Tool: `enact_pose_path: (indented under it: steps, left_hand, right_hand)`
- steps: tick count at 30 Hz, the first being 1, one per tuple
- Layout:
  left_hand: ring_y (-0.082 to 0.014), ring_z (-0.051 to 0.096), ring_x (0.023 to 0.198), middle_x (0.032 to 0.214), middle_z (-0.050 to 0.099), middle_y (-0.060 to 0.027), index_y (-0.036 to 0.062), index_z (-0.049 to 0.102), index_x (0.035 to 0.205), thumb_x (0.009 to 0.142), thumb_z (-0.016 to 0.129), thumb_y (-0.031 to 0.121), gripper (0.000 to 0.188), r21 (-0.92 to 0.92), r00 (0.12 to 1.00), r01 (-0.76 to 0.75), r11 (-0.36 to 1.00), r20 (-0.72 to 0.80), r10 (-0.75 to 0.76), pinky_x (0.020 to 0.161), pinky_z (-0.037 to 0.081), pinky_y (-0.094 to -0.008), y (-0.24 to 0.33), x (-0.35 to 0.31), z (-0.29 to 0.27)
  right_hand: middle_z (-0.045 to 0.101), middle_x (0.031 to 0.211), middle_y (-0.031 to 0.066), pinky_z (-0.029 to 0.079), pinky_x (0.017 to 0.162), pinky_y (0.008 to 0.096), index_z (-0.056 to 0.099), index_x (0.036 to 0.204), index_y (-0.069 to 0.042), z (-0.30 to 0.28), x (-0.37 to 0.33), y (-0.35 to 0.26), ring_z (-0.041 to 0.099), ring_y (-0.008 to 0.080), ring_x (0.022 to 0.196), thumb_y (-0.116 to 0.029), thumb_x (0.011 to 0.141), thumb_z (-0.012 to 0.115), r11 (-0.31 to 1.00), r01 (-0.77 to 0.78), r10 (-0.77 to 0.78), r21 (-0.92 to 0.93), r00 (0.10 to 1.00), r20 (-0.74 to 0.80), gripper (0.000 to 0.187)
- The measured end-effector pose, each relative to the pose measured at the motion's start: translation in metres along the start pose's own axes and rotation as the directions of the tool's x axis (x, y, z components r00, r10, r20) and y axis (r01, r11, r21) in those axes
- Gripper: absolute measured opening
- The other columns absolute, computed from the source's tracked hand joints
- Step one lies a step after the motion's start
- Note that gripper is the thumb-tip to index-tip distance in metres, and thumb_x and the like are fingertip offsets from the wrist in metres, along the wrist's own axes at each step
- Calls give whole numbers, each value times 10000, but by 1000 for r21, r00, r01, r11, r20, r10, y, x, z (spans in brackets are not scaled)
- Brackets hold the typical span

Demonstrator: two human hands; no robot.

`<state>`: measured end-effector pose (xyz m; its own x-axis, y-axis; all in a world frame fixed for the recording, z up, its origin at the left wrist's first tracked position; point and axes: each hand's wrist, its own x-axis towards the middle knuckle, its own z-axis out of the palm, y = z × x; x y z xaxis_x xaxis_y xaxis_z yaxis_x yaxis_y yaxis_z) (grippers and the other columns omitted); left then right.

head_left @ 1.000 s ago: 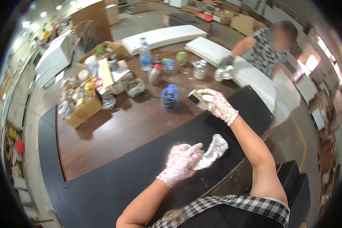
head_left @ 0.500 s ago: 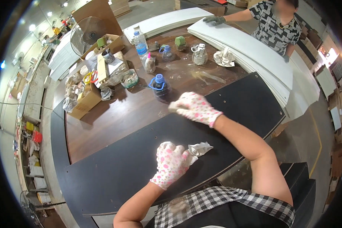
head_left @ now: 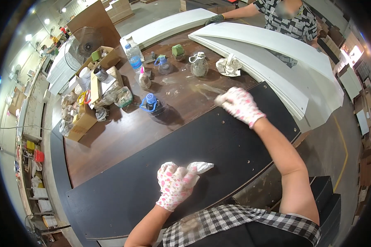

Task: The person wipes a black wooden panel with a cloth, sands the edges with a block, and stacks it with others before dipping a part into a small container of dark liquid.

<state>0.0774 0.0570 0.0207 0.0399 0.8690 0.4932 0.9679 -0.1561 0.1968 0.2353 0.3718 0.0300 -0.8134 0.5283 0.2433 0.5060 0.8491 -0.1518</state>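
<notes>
- My left grip (head_left: 175, 184), gloved in pink-spotted white, is closed on a crumpled white cloth (head_left: 202, 167) over the black panel (head_left: 123, 187).
- My right grip (head_left: 243, 107), gloved alike, curls near the panel's far edge; I cannot tell whether it holds anything.
- The panel lies across the brown surface (head_left: 111, 150); a blue-capped bottle (head_left: 154, 108) stands beyond it.
</notes>
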Motion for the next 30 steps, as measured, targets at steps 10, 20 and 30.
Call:
enact_pose_path:
  steps: [10, 20, 30]
  left_hand:
    - [-281, 575, 816, 855, 608, -8, 178, 692, 896, 619, 812, 212, 304, 105, 999, 15, 994, 26, -18, 753, 435, -459, 10, 20, 15]
    - [-284, 582, 828, 818, 616, -18, 175, 690, 913, 652, 770, 167, 274, 92, 1000, -11, 996, 24, 9, 760, 428, -459, 15, 43, 25]
    - [-286, 579, 804, 799, 587, -34, 152, 643, 811, 721, 708, 139, 111, 140, 989, -30, 990, 151, 9, 738, 440, -454, 27, 55, 25]
  right_hand:
    - [655, 853, 113, 527, 833, 447, 730, 945, -265, 20, 4, 6, 650, 320, 911, -308, 906, 550, 963, 202, -189, 180, 978, -90, 189]
    - [631, 909, 94, 527, 811, 423, 717, 907, -196, 4, -23, 95, 643, 290, 931, -353, 884, 574, 984, 87, -61, 158, 984, -165, 214]
    - [701, 894, 105, 534, 751, 405, 726, 796, -200, -34, -22, 197, 684, 278, 878, -267, 825, 615, 945, -311, 311, -106, 950, -12, 132]
